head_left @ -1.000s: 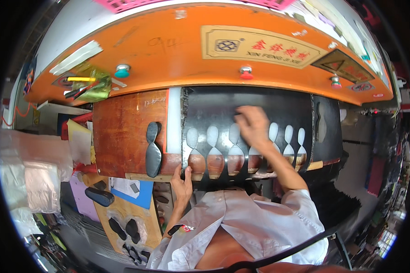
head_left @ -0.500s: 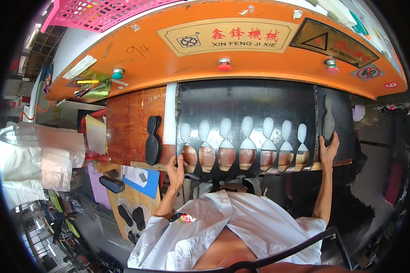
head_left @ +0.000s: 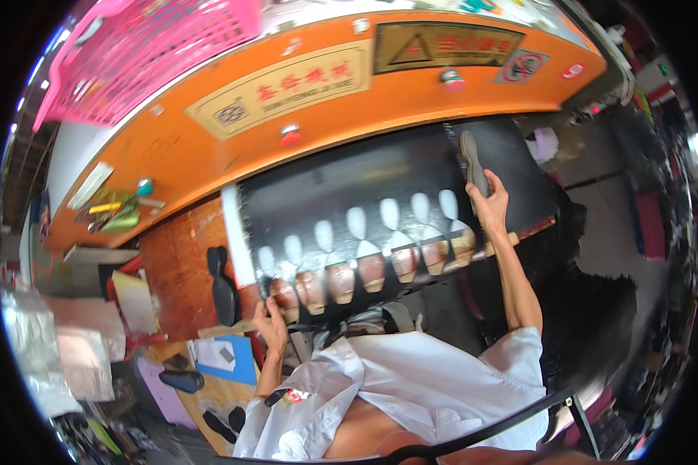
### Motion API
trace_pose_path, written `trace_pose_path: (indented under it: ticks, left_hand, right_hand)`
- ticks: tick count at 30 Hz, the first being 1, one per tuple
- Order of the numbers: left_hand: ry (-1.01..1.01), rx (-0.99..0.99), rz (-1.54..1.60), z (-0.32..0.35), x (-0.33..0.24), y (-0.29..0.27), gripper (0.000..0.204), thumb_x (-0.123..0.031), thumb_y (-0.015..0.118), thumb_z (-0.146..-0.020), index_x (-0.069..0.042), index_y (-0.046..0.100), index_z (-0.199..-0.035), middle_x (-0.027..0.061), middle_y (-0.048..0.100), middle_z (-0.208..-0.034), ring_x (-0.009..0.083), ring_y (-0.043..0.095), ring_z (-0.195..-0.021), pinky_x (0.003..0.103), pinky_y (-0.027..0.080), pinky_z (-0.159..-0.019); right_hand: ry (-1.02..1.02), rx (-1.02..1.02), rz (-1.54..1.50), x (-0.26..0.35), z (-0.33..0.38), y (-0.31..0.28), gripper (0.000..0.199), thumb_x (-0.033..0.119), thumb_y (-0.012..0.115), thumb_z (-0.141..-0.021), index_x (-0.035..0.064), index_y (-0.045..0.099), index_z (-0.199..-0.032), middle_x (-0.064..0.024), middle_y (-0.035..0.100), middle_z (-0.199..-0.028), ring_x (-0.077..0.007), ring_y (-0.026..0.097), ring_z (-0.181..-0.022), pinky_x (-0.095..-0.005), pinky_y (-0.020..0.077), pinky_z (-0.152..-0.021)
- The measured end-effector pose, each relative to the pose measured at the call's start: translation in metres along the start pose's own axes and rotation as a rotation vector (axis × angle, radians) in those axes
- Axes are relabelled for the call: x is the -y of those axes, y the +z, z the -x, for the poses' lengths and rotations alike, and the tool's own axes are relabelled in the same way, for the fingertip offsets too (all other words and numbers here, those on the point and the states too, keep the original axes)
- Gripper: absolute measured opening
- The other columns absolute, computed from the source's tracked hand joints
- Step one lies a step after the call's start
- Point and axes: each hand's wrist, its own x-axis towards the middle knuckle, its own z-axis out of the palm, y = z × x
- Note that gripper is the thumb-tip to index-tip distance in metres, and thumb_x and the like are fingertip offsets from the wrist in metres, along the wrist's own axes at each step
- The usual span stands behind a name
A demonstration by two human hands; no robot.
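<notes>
My right hand (head_left: pixel 490 203) is closed around the lower end of a long grey shoe sole (head_left: pixel 470 152), beside the right edge strip of a black sheet (head_left: pixel 349 186). The sheet has a row of several sole-shaped shapes (head_left: pixel 357 223), whitish at their far ends and reddish brown at the near ends. At the sheet's near left corner my left hand (head_left: pixel 271 325) pinches its edge between thumb and fingers; motion blurs this spot slightly. Left of it, a pair of black soles (head_left: pixel 223 291) lies on a reddish-brown board (head_left: pixel 174 252).
An orange machine front (head_left: pixel 411 101) with push buttons (head_left: pixel 290 135) spans the far side. Above it at left is a pink plastic basket (head_left: pixel 151 58). A side table at lower left bears a blue clipboard (head_left: pixel 244 360) and dark soles (head_left: pixel 181 380). Plastic bags (head_left: pixel 85 333) hang farther left.
The whole view has turned and shifted, so the sheet appears tilted and farther left. My right hand keeps its grip on the grey sole, now closer to the strip. My left hand stays at the sheet's corner.
</notes>
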Motion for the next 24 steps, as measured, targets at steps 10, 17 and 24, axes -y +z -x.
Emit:
trace_pose_path:
  ticks: [10,17,24]
  left_hand:
    - [-0.078,0.130,0.022,0.018,0.022,-0.025,0.029,-0.016,0.061,-0.106,0.001,0.065,-0.083,0.0035,0.070,-0.071,0.0069,0.059,-0.064,0.028,0.047,-0.060]
    - [-0.065,0.175,-0.115,0.018,0.016,-0.035,0.042,-0.030,0.059,-0.108,0.001,0.068,-0.082,0.0096,0.071,-0.066,0.0160,0.064,-0.058,0.036,0.049,-0.058]
    - [0.000,0.157,-0.081,0.023,0.027,-0.033,0.036,-0.025,0.061,-0.106,-0.001,0.067,-0.079,0.0099,0.070,-0.063,0.0243,0.070,-0.057,0.039,0.053,-0.058]
  right_hand:
    - [-0.488,0.214,0.128,0.121,0.143,0.203,0.066,0.024,0.087,-0.072,-0.0043,0.064,-0.127,-0.0199,0.064,-0.125,-0.0381,0.056,-0.118,-0.0473,0.0478,-0.103]
    - [-0.643,0.421,0.195,0.132,0.152,0.225,0.074,0.016,0.084,-0.072,-0.0071,0.057,-0.137,-0.0240,0.058,-0.140,-0.0396,0.051,-0.127,-0.0481,0.0448,-0.110]
    - [-0.577,0.430,0.087,0.159,0.190,0.257,0.070,0.015,0.081,-0.073,-0.0069,0.058,-0.136,-0.0234,0.057,-0.141,-0.0386,0.050,-0.129,-0.0474,0.0430,-0.113]
